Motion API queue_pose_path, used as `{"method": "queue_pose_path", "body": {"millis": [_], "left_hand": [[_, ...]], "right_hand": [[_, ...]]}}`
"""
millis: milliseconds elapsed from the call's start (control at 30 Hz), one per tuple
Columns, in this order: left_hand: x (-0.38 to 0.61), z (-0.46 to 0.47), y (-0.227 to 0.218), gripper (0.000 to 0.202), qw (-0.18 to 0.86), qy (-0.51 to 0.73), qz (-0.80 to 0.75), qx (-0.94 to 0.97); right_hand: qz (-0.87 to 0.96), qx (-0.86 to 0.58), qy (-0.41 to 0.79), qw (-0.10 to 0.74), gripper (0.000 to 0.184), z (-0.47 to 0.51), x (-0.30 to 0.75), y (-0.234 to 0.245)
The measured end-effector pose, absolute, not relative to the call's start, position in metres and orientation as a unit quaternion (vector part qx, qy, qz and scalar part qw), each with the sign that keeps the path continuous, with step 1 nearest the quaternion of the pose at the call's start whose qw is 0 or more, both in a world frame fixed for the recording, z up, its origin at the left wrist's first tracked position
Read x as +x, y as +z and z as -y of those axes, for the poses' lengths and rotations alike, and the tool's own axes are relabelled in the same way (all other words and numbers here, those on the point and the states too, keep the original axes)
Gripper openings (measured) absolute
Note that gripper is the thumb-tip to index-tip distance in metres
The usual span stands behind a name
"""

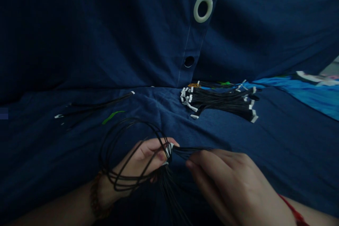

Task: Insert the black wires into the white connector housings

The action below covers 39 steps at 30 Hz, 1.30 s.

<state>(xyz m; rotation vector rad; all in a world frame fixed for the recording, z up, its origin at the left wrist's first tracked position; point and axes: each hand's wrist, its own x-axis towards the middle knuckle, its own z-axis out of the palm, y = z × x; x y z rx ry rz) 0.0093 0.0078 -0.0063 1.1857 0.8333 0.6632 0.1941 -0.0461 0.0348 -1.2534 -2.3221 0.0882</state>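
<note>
Head view | left hand [143, 159]: closed, gripping white-tipped end of looped black wire bundle [113, 157] | right hand [227, 183]: curled, pinching same bundle's strands, just beside left hand | bundle location: over navy fabric [106, 56] | farther ahead on fabric: second bundle of white-tipped black wires [219, 100]

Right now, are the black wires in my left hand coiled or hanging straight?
Partly coiled: the black wires form wide loops around the left hand and wrist, while other lengths hang down below it.
</note>
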Motion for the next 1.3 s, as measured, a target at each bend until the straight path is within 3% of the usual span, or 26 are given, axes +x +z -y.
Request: {"method": "queue_pose_path", "body": {"millis": [500,600,733,900,1100,1300], "left_hand": [[0.020,-0.005,0.011,0.016,0.700,0.278,-0.409,0.515],[0.018,-0.009,0.004,0.025,0.690,0.342,-0.437,0.464],[0.016,-0.014,-0.006,0.023,0.692,0.405,-0.430,0.414],[0.017,-0.013,-0.003,0.025,0.679,0.403,-0.426,0.442],[0.021,-0.008,0.004,0.037,0.647,0.367,-0.460,0.485],[0.022,-0.009,0.002,0.038,0.647,0.373,-0.449,0.490]], "right_hand": [[0.852,-0.479,0.046,0.208,0.017,0.041,0.193,0.035],[0.837,-0.489,0.003,0.246,0.009,0.041,0.204,0.047],[0.825,-0.460,-0.088,0.316,0.016,0.049,0.218,0.059],[0.884,-0.419,0.096,0.183,0.019,0.058,0.197,0.042],[0.838,-0.473,0.215,0.166,0.017,0.047,0.172,0.028],[0.837,-0.465,0.237,0.165,0.015,0.044,0.177,0.031]]}}
